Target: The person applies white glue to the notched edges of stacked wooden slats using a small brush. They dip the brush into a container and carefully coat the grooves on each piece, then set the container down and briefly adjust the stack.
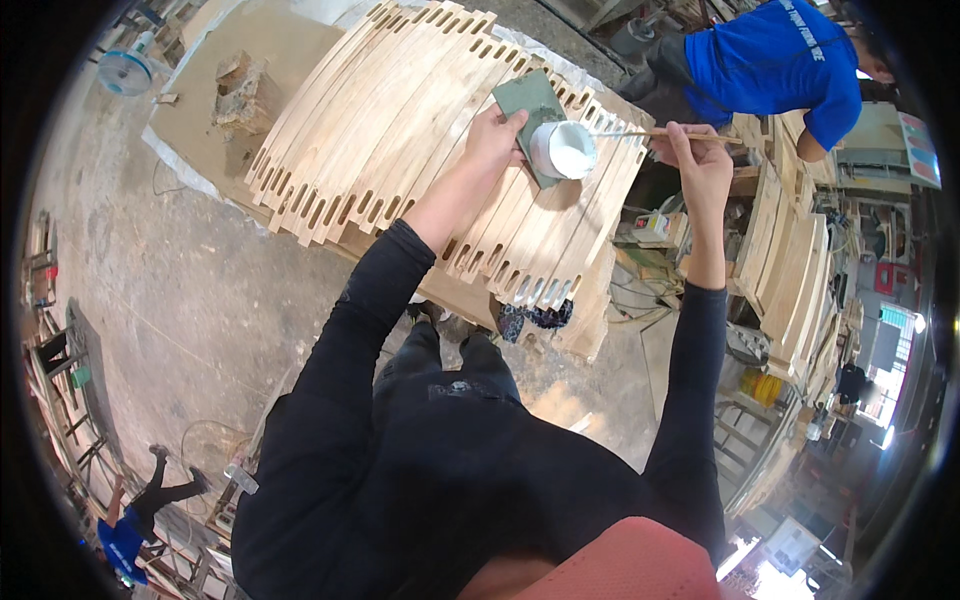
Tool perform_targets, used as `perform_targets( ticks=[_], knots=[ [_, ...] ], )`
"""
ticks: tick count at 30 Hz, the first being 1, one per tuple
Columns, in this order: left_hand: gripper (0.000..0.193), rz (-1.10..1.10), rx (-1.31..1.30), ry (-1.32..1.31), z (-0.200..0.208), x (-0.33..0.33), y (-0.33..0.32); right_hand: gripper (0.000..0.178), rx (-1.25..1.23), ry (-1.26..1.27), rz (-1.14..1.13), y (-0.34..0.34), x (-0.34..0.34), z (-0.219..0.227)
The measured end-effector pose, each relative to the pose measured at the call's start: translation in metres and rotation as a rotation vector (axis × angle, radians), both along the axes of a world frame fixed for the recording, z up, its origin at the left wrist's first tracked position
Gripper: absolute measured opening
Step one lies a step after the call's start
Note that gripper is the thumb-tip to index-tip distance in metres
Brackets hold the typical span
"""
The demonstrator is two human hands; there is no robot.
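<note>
My left hand (490,142) is closed on a flat dark green board (528,93), its thumb on top. A small white tub (566,150) of white, glue-like liquid rests against the board beside my fingers. In my right hand (703,158) is a thin brush (665,133) with a wooden handle. Its tip points left and reaches the tub's rim; whether it touches is unclear. Below both hands lie pale wooden slats (400,105), side by side, with oval slots along their ends. Several slots at the near right look whitish and wet.
A worktable (280,40) bears the slats and a rough block (243,95) at left. A co-worker in a blue shirt (770,60) bends over at the far right. Stacked wooden parts (785,270) stand at right. Another person (130,530) is at lower left, near racks.
</note>
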State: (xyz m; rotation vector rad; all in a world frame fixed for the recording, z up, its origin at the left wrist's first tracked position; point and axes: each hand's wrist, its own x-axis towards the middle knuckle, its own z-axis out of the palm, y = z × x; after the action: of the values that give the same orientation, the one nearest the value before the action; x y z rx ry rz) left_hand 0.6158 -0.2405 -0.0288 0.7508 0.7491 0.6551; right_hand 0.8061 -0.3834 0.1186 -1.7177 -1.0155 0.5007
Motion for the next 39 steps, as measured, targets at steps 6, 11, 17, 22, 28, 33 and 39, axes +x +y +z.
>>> perform_targets(
  ticks=[6,11,17,22,28,33,39],
  knots=[
    [0.026,-0.004,-0.044,-0.064,0.004,0.002,-0.005,0.018,0.024,0.01,-0.006,-0.025,-0.031,-0.022],
    [0.027,-0.001,-0.016,-0.038,0.002,0.001,-0.004,0.019,0.105,0.075,-0.091,-0.029,-0.027,-0.017],
    [0.027,0.005,-0.037,-0.028,0.004,0.002,-0.007,0.019,0.165,0.159,-0.145,-0.033,-0.023,-0.013],
    [0.026,-0.038,0.0,0.002,-0.017,-0.01,0.011,0.025,0.216,0.298,-0.074,-0.022,-0.018,-0.019],
    [0.03,-0.059,0.1,0.089,-0.023,-0.083,0.056,0.029,0.019,0.592,-0.084,0.001,-0.05,-0.041],
    [0.034,-0.016,0.101,0.261,0.002,-0.124,0.064,0.03,-0.05,0.7,-0.01,0.026,-0.077,-0.071],
    [0.035,-0.089,0.021,0.296,-0.015,-0.17,0.094,0.033,-0.036,0.782,0.095,0.066,-0.125,-0.104]
  ],
)
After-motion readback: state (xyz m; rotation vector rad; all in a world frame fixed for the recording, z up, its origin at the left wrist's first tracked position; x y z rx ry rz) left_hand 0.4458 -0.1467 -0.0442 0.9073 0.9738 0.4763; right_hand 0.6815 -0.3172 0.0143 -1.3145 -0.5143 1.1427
